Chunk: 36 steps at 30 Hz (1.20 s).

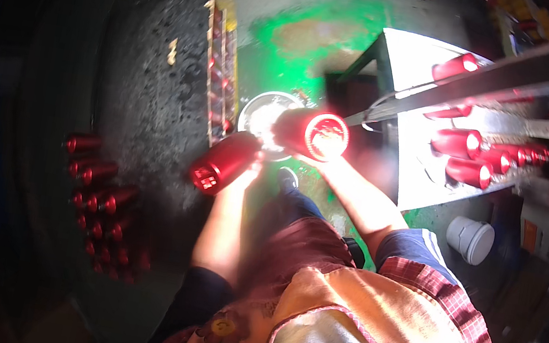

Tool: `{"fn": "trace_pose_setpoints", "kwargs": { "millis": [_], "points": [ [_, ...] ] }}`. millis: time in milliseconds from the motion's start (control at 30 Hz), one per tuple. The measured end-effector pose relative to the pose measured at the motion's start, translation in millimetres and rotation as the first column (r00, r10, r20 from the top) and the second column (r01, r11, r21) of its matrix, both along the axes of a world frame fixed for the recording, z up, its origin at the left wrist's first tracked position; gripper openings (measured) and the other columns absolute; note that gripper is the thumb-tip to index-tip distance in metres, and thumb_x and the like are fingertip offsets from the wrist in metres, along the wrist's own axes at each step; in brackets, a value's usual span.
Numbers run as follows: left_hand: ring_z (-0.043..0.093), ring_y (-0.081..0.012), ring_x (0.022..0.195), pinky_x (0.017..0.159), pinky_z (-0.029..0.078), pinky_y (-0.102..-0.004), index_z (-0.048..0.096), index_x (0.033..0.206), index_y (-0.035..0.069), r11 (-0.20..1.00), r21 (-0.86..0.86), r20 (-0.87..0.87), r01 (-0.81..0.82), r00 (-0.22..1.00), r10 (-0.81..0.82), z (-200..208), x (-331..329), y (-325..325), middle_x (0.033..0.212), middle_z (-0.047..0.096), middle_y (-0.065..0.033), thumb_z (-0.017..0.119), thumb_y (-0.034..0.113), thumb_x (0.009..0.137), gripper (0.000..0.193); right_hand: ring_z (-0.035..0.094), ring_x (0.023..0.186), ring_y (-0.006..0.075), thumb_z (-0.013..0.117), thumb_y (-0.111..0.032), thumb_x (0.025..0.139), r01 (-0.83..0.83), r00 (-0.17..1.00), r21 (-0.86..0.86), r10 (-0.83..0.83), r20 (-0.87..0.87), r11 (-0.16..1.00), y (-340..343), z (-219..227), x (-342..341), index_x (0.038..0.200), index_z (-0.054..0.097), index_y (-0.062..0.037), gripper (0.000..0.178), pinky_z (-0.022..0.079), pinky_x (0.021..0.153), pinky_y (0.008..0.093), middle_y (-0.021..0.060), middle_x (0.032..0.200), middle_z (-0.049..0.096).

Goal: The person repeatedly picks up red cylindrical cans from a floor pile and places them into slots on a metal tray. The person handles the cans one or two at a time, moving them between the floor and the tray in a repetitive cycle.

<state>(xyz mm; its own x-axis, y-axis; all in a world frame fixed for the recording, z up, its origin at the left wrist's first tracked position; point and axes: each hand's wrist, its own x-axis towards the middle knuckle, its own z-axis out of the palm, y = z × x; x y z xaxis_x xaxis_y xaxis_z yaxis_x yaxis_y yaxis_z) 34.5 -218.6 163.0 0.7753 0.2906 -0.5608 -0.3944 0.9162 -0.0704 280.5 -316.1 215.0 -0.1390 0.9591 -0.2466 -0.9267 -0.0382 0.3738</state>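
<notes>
My left hand [250, 172] is wrapped round a shiny red metal bottle [224, 161], tilted with its end toward the lower left. A second red metal bottle [290, 129] lies in my right hand [317, 163], which is under it and mostly hidden by the bottle and glare. The round end of that bottle faces right and shines brightly. The two bottles are close together at their far ends; I cannot tell if they touch. Beneath them shows a round, glaring silver basin or dish [249, 107].
Several red bottles [102, 173] stand in rows at the left by a dark worn surface [152, 80]. More red bottles [464, 143] lie on a bright white table [412, 170] at the right, with a metal bar [475, 81] across it. A white bucket [470, 240] stands beside the table.
</notes>
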Motion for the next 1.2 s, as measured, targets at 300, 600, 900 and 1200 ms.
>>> {"fn": "trace_pose_setpoints", "kwargs": {
  "millis": [300,600,900,1200],
  "points": [
    [0.061,-0.0398,0.102,0.068,0.056,-0.0441,0.06,0.126,0.01,0.996,-0.048,0.262,0.073,0.963,-0.058,-31,17,111,0.126,0.061,-0.0193,0.058,0.048,0.089,0.053,0.052,0.124,0.0447,0.058,-0.039,0.094,0.39,0.921,0.297,-0.365,-0.139,0.871,42,44,-12,0.132,0.057,-0.0104,0.048,0.044,0.101,0.06,0.0144,0.131,0.061],
    [0.061,-0.0358,0.101,0.07,0.055,-0.0433,0.045,0.139,0.006,0.964,0.218,-0.363,0.154,0.929,-0.066,47,51,69,0.127,0.059,-0.0182,0.046,0.044,0.096,0.057,0.063,0.109,0.0233,0.057,-0.037,0.09,0.537,0.771,0.009,-0.496,0.399,0.843,-113,74,15,0.12,0.062,-0.0202,0.035,0.046,0.099,0.0498,0.0031,0.119,0.067],
    [0.061,-0.0348,0.101,0.073,0.055,-0.043,0.046,0.138,0.006,0.635,0.329,-0.569,0.699,0.683,-0.457,77,197,-89,0.126,0.059,-0.018,0.046,0.044,0.097,0.056,0.056,0.118,0.0265,0.059,-0.04,0.088,0.689,0.694,-0.29,-0.492,0.526,0.664,-344,51,22,0.123,0.06,-0.0156,0.043,0.046,0.098,0.0535,0.0086,0.125,0.061],
    [0.061,-0.0339,0.101,0.075,0.055,-0.0426,0.046,0.138,0.007,0.525,0.403,-0.637,0.749,0.642,-0.427,101,275,-182,0.124,0.06,-0.0179,0.045,0.044,0.097,0.055,0.05,0.126,0.0272,0.05,-0.039,0.093,0.791,0.612,-0.334,-0.646,0.457,0.513,-474,37,57,0.126,0.057,-0.0204,0.039,0.043,0.102,0.0545,0.0057,0.136,0.054]
  ]
}}
